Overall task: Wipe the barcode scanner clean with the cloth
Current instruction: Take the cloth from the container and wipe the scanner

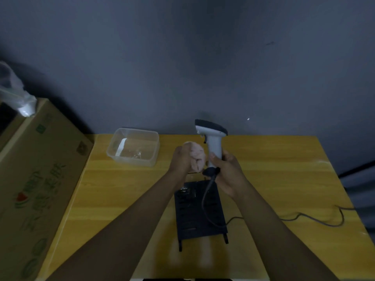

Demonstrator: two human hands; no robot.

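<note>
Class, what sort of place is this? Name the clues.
Probably a stockroom or back-office corner: a printed cardboard carton beside a small wooden table, a wired barcode scanner, bare grey wall.

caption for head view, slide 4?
Right hand holds the barcode scanner upright above the table; left hand presses the cloth against it.

The right hand covered the lower grip of the barcode scanner. The cable ran off the desk's right edge. Print on the cardboard box was too blurred to read.
</note>
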